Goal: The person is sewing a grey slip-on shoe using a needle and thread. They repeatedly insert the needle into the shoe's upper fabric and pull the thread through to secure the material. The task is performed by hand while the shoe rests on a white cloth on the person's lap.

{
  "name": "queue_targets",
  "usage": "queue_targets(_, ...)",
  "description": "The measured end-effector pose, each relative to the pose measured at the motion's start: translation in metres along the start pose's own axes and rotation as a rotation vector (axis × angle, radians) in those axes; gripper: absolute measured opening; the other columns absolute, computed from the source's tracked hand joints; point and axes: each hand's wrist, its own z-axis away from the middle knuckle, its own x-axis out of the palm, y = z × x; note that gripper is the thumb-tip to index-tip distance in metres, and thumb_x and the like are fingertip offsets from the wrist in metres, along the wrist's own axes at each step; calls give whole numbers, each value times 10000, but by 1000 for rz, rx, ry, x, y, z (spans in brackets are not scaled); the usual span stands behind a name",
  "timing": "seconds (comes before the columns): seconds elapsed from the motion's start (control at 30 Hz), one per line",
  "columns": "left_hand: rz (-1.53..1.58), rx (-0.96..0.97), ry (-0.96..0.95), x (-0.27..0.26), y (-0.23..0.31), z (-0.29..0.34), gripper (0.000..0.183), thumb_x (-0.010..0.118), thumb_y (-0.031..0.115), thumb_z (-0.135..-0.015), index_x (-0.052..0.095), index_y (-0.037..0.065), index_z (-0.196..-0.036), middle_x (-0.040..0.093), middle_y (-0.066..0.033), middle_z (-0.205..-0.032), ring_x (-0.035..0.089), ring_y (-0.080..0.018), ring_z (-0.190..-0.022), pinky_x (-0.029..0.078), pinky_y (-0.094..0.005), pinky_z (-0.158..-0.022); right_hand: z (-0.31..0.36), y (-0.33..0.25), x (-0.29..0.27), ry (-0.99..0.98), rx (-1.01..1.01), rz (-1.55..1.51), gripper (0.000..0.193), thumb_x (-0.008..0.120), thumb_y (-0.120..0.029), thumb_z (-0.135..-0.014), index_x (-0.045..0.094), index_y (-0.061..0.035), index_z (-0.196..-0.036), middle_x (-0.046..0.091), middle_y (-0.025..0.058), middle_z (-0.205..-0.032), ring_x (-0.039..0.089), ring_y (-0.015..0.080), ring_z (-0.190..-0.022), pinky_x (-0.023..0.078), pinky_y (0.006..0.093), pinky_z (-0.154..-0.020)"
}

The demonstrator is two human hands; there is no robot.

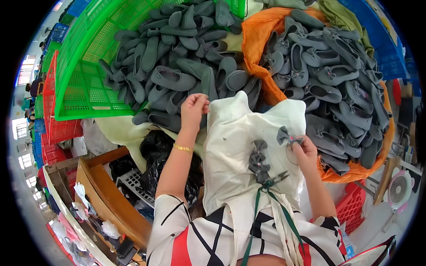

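White cloth (235,146) covers my lap like an apron. My right hand (307,154) pinches a dark grey fabric bow (284,135) with a small pinkish centre, over the cloth's right side. Several like bows (259,159) lie in a column on the middle of the cloth. Just below them rest small thread snips (273,181), tied to a green ribbon (256,213). My left hand (194,108) is raised at the cloth's left edge, fingers closed together. Whatever it may hold is too small to make out. Beyond it lie heaped grey slip-on shoes (173,80).
A green plastic crate (95,86) lies tipped behind the heap. An orange sack (255,42) on the right holds shoes with bows (335,75). At left are a wooden drawer (108,199) and a black plastic bag (155,155). A fan (399,188) stands at right.
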Motion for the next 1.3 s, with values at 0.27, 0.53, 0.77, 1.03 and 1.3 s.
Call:
queue_targets(0.27, -480, -155, 206, -65, -160, -153, 655, 801, 408, -803, 610, -93, -1179, 680, -181, -1074, 651, -242, -957, 520, -350, -841, -10, 10, 10, 127, -33, -6, 207, 650, -24, -917, 606, -53, -1117, 604, -25, -992, 557, 50, -857, 458, 209, -770)
queue_targets(0.53, -625, -56, 22, -32, -135, -139, 688, 822, 433, -653, 645, -105, -1043, 668, -290, -1076, 659, -365, -985, 507, -436, -860, -10, 5, 20, 166, -56, 41, 176, 649, -53, -942, 605, -57, -1113, 612, -24, -988, 557, 49, -849, 466, 214, -760)
queue_targets(0.77, -586, 341, 67, -44, 48, -26, 535, 779, 281, -694, 574, -49, -1061, 652, -208, -987, 647, -319, -924, 503, -398, -813, -21, -9, 30, 146, -70, -11, 152, 611, -116, -981, 616, -26, -1103, 625, -20, -954, 582, 61, -814, 492, 227, -754)
queue_targets(1.03, -1283, 387, -291, 19, 64, 223, 595, 837, 375, -693, 576, 13, -1086, 636, -180, -915, 645, -368, -848, 522, -419, -728, -7, -14, 30, 153, -56, -23, 147, 649, -159, -971, 651, -25, -1032, 640, -21, -909, 595, 63, -788, 488, 231, -762)
queue_targets(1.3, -613, -180, -553, 52, 26, 249, 503, 759, 255, -858, 523, -34, -1194, 632, -173, -1133, 636, -296, -1034, 506, -374, -889, 24, -16, 56, -5, -100, -164, 115, 646, -137, -982, 633, -30, -1024, 628, -21, -890, 586, 64, -794, 492, 238, -769)
